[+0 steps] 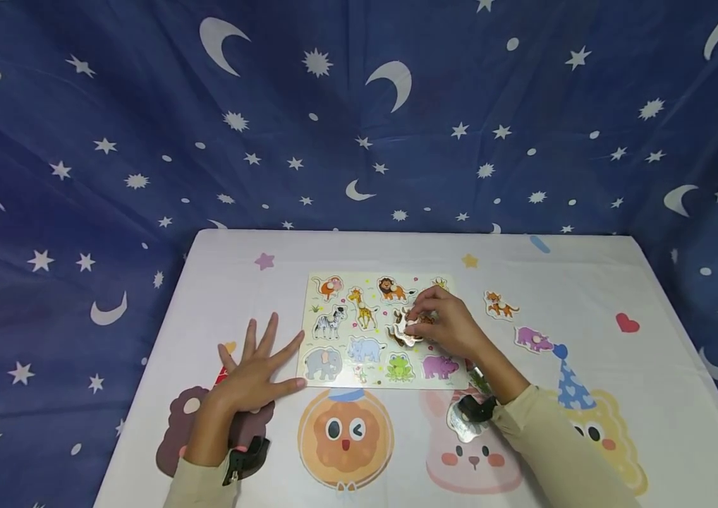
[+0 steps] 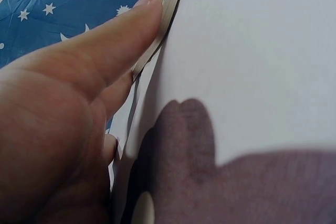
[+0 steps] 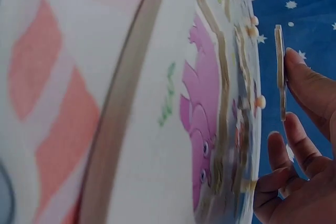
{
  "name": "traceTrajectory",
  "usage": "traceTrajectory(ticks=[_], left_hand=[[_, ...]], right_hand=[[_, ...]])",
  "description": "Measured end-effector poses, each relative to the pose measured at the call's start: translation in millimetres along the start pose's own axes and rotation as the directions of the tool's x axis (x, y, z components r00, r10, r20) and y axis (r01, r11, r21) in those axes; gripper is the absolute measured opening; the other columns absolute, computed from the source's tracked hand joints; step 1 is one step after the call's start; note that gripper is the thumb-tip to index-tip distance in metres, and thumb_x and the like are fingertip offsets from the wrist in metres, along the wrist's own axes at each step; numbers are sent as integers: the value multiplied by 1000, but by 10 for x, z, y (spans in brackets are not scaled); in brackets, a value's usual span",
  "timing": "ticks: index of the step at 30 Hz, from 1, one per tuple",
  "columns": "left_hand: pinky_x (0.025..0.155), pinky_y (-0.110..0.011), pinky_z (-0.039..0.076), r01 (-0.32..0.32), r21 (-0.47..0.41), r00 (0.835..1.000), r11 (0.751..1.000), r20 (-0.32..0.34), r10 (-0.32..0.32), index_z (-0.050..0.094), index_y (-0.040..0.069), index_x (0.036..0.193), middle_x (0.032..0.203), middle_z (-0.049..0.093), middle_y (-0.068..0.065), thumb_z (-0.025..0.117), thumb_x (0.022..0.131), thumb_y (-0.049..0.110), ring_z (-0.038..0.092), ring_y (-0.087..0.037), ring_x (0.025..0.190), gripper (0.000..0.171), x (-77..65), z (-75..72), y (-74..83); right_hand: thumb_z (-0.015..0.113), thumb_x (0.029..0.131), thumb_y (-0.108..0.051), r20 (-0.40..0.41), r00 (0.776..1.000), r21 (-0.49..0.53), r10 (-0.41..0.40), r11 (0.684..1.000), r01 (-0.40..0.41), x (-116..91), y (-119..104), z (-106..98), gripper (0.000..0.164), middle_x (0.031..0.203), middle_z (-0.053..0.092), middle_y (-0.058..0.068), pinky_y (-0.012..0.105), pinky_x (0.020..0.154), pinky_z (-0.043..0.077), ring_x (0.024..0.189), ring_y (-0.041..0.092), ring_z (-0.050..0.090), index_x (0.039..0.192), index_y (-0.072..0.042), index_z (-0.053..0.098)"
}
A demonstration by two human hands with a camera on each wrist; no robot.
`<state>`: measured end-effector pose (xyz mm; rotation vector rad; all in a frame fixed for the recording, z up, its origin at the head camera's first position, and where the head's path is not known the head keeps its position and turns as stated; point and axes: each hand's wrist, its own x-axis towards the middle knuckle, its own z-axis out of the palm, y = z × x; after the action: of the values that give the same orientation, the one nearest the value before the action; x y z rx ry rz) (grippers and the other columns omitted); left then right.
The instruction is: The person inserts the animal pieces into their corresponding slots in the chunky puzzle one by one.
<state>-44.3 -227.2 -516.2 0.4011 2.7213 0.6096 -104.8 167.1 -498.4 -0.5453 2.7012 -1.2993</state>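
Note:
A wooden animal puzzle board (image 1: 341, 310) lies on the table, its cutouts showing animals such as a zebra, an elephant and a frog. My right hand (image 1: 444, 326) is over the right half of the board. Thumb and fingers pinch a flat puzzle piece (image 3: 280, 72), seen edge-on in the right wrist view; in the head view its pale shape overlaps a brown animal picture. My left hand (image 1: 251, 377) lies spread at the board's left edge, with a fingertip and the thumb tip against it. In the left wrist view, that thumb (image 2: 126, 38) touches the board's side.
Right of the board lie a tiger piece (image 1: 500, 305) and a purple animal piece (image 1: 533, 339). A shiny silvery piece (image 1: 465, 422) is close to the right wrist strap. The white tablecloth (image 1: 359, 250) has cartoon prints. A blue star-patterned curtain (image 1: 308, 155) hangs behind the table.

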Motion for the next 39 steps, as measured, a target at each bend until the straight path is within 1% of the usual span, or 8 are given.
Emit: traceTrajectory(ticks=[5, 8, 12, 20, 27, 34, 39], left_hand=[[97, -89, -19, 3, 7, 1000, 1000, 5, -3, 34, 37, 159, 173, -5, -13, 63, 86, 72, -17, -53, 154, 86, 3, 5, -7], [97, -89, -19, 7, 5, 1000, 1000, 5, -7, 34, 37, 159, 173, -5, -13, 63, 85, 72, -17, -53, 154, 86, 6, 7, -7], [97, -89, -19, 8, 3, 1000, 1000, 7, -9, 34, 37, 159, 173, -5, -13, 63, 85, 72, -17, -53, 154, 86, 8, 4, -7], [97, -88, -20, 4, -3, 1000, 1000, 16, -4, 33, 38, 159, 174, -6, -12, 63, 86, 71, -18, -52, 154, 86, -3, -3, -12], [97, -88, -20, -19, -13, 1000, 1000, 5, 19, 33, 36, 159, 173, -5, -14, 65, 87, 68, -18, -53, 153, 84, -15, -28, -6], [97, -89, -19, -16, -4, 1000, 1000, 10, 16, 32, 37, 160, 173, -7, -12, 63, 87, 70, -18, -52, 154, 85, -9, -18, -12], [97, -88, -19, -16, -10, 1000, 1000, 5, 16, 34, 37, 159, 173, -5, -13, 64, 87, 69, -17, -53, 154, 85, -10, -21, -2]], right_hand=[[87, 82, -23, 18, 1000, -10, -6, 1000, 6, 38, 11, 69, 14, 114, 59, 0, 31, 75, 47, 90, 20, 58, 90, -20, 75], [87, 81, -24, 21, 1000, -25, -1, 1000, 2, 61, 14, 105, 14, 113, 59, 0, 28, 71, 46, 81, 17, 55, 89, -20, 75], [88, 80, -24, 13, 1000, -62, -6, 998, 7, 88, 14, 142, 15, 111, 60, 0, 27, 69, 46, 74, 13, 51, 89, -19, 76], [89, 79, -24, -1, 1000, -120, -7, 993, 7, 112, 13, 187, 17, 109, 61, 2, 27, 68, 46, 72, 11, 51, 86, -16, 76], [89, 78, -27, -11, 1000, -155, 27, 988, -28, 121, 13, 195, 17, 108, 61, 0, 28, 68, 45, 71, 10, 50, 84, -20, 75], [89, 79, -27, -1, 999, -187, 32, 982, -32, 122, 2, 197, 17, 107, 62, 1, 30, 71, 44, 75, 11, 50, 83, -20, 74], [89, 79, -27, -2, 999, -189, 46, 981, -46, 117, -4, 198, 17, 105, 62, 0, 30, 71, 44, 75, 12, 50, 82, -20, 74]])
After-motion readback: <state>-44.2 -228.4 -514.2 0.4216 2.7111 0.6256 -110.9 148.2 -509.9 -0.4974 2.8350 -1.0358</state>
